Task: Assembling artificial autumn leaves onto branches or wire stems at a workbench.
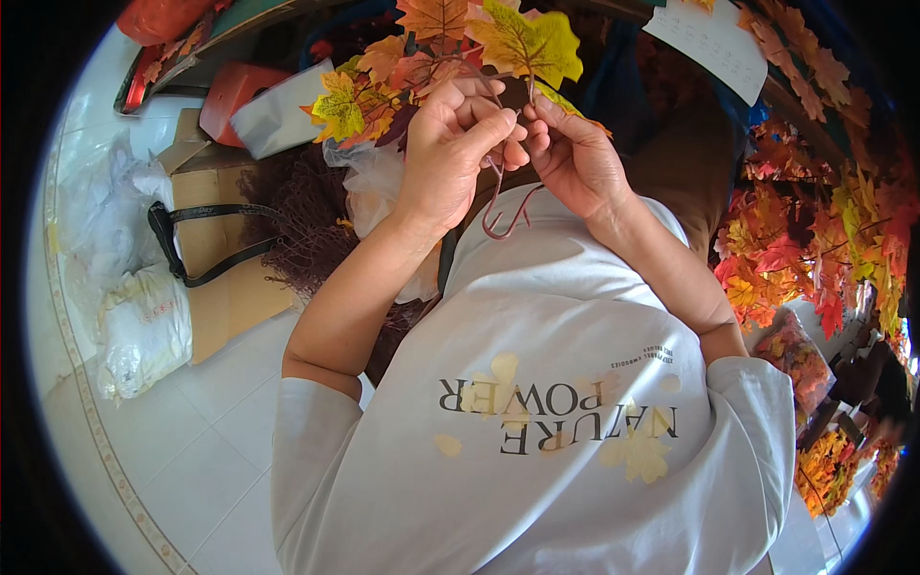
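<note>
Head view, entry one: what is held?

Leaf spray [379, 59], one; maple-shaped leaves in orange, coral and yellow. Position: top centre, above and around the fingertips, before the wearer's body.

State of the left hand [446, 153]?

Curled, thumb laid against the fingers, closed on the spray's thin brown stems. Below it, one brown stem [486, 222] hangs in a hooked curve over the shirt.

And the right hand [583, 163]?

Thumb and forefinger pinched together on the stalk of a large yellow leaf [530, 43]; remaining fingers bent. Fingertips of both hands sit just beside each other — exact contact cannot be told.

Surroundings, left side?

Cardboard box [228, 268], open, with a black strap [171, 240] across it; clear plastic bags [115, 206] beside; dark twiggy bundle [302, 216] between box and left forearm; red-orange box [233, 101] and pale translucent container [283, 110] farther up. Tiled floor [216, 450], pale.

Right side?

Hanging leaf bunches [767, 244], red, orange and yellow; one white sheet of paper [709, 48], upper right, marked with writing.

Clothing?

White shirt [585, 316], short-sleeved, printed front.
</note>
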{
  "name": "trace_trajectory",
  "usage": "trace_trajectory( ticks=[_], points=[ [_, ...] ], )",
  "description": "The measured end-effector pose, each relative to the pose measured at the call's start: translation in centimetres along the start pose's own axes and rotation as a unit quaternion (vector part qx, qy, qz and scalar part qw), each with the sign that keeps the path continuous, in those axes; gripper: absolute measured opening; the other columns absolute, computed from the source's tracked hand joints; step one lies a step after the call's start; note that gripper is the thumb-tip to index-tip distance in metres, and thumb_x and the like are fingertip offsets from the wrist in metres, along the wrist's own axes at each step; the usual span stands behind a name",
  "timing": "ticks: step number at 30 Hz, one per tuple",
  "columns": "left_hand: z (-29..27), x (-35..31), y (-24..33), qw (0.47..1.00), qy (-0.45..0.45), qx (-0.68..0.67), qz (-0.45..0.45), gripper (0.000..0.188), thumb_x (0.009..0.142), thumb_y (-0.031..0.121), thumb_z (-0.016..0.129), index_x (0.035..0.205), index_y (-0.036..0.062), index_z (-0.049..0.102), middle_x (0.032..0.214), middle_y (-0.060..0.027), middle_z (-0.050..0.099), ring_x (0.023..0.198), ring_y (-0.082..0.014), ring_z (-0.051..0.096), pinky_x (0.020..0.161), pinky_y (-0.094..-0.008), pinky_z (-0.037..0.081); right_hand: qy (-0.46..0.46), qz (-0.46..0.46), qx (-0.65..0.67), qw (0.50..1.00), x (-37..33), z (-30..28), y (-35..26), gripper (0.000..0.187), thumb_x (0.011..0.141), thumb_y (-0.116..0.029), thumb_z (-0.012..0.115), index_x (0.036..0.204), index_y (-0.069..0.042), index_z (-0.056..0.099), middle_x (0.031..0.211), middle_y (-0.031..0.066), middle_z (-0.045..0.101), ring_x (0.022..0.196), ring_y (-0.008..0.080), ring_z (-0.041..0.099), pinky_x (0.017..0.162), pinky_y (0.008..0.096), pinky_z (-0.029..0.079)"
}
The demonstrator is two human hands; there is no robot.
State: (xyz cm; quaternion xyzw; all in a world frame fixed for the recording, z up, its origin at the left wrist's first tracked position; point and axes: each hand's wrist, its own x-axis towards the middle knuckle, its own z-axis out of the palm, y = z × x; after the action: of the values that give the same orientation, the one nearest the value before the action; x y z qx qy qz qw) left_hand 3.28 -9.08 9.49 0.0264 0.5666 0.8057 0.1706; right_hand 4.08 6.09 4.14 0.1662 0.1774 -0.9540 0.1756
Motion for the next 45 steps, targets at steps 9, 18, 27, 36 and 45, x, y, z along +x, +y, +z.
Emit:
trace_trajectory(
  ticks=[9, 18, 27, 36, 45],
  points=[
    [0.6, 0.0, -0.6, 1.0, 0.006, 0.02, -0.002, 0.024, 0.086, 0.001, 0.055, 0.107, -0.004, 0.044, 0.075, -0.0083, 0.061, 0.058, -0.0138, 0.057, 0.054, -0.0226, 0.047, -0.034, 0.05, 0.033, 0.998, -0.7, 0.5, -0.3, 0.014, 0.088, -0.007, 0.056, 0.087, 0.005, 0.061, 0.078, 0.0082, 0.063, 0.062, 0.0069, 0.059, 0.059, 0.0149, 0.052],
    [1.2, -0.2, -0.7, 0.998, -0.025, 0.043, 0.027, 0.025, 0.087, 0.003, 0.055, 0.108, -0.0038, 0.042, 0.075, -0.0083, 0.061, 0.057, -0.0127, 0.058, 0.054, -0.0209, 0.048, -0.031, 0.056, 0.05, 0.997, -0.2, -0.2, -0.1, 0.014, 0.089, -0.006, 0.053, 0.09, 0.007, 0.059, 0.082, 0.0095, 0.062, 0.063, 0.0079, 0.059, 0.06, 0.0151, 0.053],
    [1.0, 0.2, -1.1, 0.999, -0.009, 0.034, 0.038, 0.025, 0.087, 0.002, 0.055, 0.108, -0.0037, 0.042, 0.075, -0.0077, 0.059, 0.058, -0.0118, 0.057, 0.055, -0.0208, 0.048, -0.038, 0.055, 0.046, 0.997, 0.0, -0.4, -0.1, 0.014, 0.09, -0.005, 0.052, 0.089, 0.007, 0.059, 0.081, 0.0098, 0.062, 0.064, 0.0086, 0.06, 0.06, 0.0151, 0.054],
    [0.7, 0.4, -1.4, 0.997, -0.02, 0.051, 0.054, 0.026, 0.087, 0.002, 0.056, 0.108, -0.0036, 0.042, 0.076, -0.0081, 0.061, 0.059, -0.0115, 0.057, 0.054, -0.0201, 0.047, -0.022, 0.044, 0.035, 0.998, -0.2, 0.0, -0.2, 0.014, 0.09, -0.005, 0.052, 0.089, 0.006, 0.06, 0.08, 0.0095, 0.062, 0.064, 0.0087, 0.059, 0.06, 0.0152, 0.053],
    [0.6, 0.5, -1.5, 0.997, -0.02, 0.048, 0.053, 0.025, 0.087, 0.002, 0.056, 0.108, -0.0029, 0.042, 0.076, -0.0079, 0.061, 0.058, -0.0114, 0.057, 0.054, -0.0198, 0.046, -0.024, 0.046, 0.036, 0.998, -0.3, 0.0, -0.4, 0.014, 0.09, -0.005, 0.05, 0.09, 0.005, 0.06, 0.08, 0.0082, 0.062, 0.065, 0.0078, 0.059, 0.062, 0.0155, 0.053]
  ],
)
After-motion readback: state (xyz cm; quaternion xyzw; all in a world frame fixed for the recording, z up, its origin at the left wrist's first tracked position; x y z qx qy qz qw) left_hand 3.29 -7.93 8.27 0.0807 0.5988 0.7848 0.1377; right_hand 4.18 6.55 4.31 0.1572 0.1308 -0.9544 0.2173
